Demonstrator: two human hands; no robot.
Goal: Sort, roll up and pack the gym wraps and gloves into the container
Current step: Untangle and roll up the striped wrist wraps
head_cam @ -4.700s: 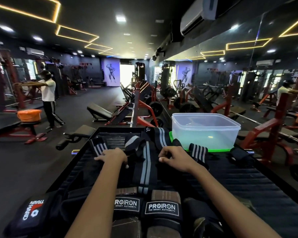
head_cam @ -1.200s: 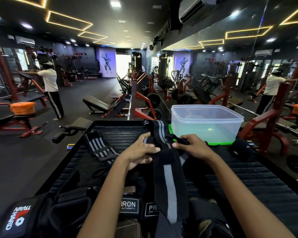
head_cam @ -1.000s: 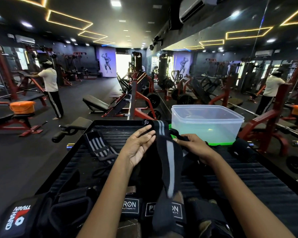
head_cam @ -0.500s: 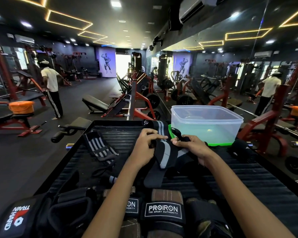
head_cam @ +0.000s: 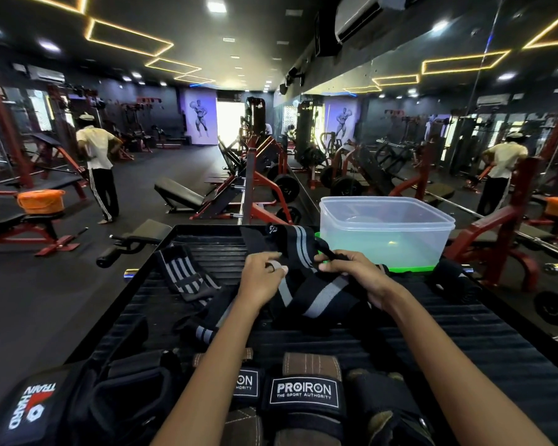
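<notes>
While both hands worked over the ribbed black bench [head_cam: 464, 336], the step in hand looked like rolling: the left hand [head_cam: 260, 280] pinched one end of the black-and-grey wrap [head_cam: 316, 292], and the right hand [head_cam: 351, 275] curled round its other part, just before the clear container [head_cam: 387, 233]. Next, I judged, came winding it tight, then dropping it inside; the gloves [head_cam: 303, 394] lay near, unpacked
</notes>
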